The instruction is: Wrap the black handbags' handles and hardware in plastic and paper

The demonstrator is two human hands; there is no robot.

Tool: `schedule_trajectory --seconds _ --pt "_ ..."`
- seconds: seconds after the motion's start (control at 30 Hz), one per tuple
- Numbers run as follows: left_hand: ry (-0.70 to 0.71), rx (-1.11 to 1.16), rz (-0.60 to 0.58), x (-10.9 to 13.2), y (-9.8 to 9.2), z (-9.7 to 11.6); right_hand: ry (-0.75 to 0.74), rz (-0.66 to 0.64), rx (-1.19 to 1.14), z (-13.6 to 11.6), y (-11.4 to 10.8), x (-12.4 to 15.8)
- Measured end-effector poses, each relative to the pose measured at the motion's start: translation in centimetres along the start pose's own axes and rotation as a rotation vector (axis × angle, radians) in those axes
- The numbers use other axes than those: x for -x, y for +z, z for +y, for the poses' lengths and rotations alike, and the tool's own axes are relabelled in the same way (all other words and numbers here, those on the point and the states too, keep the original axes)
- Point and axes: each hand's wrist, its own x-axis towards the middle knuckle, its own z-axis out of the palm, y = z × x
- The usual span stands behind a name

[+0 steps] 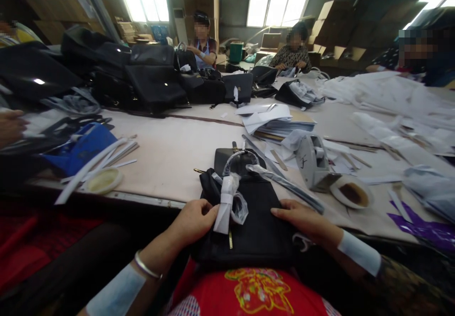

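Workshop bkgd: big windows, stacked cartons, a long pale table (pixel 156 154) running across in front of you. The black bag (pixel 263 226) is btwn your hands at the near table edge, its base toward you above the red apron (pixel 256 297); can't tell if your lap bears it. Long axis runs away from you, wrapped handle (pixel 241 157) at the far end. White wrapped strip (pixel 225 204) lies L of the bag's centre line, so your L hand (pixel 195 218) is the nearer: thumb tip at the strip's edge, forefinger curled; can't tell if they're pinched on it. R hand (pixel 302 216) is clamped on the bag's R edge, thumb on the front face, other fingers mostly out of sight. Both forearms angle in from below, wrists low, L one w/ a bracelet (pixel 147 265). Further out: tape dispenser (pixel 314 164) + dish of brown stuff (pixel 351 192) to R, blue bin (pixel 85 147) to L, paper stack (pixel 280 124) beyond, then more black bags (pixel 152 79) and co-workers opp.
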Motion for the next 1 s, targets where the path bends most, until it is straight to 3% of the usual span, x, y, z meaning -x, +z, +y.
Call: schedule_trajectory --seconds 0.1,0.27,0.37,0.5,0.6,0.8,1.0 --pt "0.021 -0.102 -0.068 -0.6 -0.8 0.2 0.029 -0.087 -0.304 -0.5 0.6 0.5" --pt "0.032 -0.118 -0.178 -0.8 -1.6 0.0 -0.037 -0.125 -0.384 -1.6 0.6 1.6" --pt "-0.078 0.074 -0.159 -0.8 -0.7 -0.7 -0.056 -0.143 -0.399 -1.9 0.8 1.6" --pt "-0.221 0.481 -0.143 -0.8 1.2 -1.7 0.057 -0.141 -0.458 -1.3 1.3 0.8" --pt "-0.204 0.644 -0.103 -0.4 1.8 -1.4 0.061 -0.152 -0.476 -0.6 1.0 0.3" --pt "0.036 1.039 -0.028 0.9 1.9 -0.1 0.013 -0.1 -0.643 0.0 -1.0 0.6" --pt "-0.191 1.121 -0.132 0.0 4.6 -1.8 -0.031 -0.104 -0.631 -0.3 -0.8 0.6"
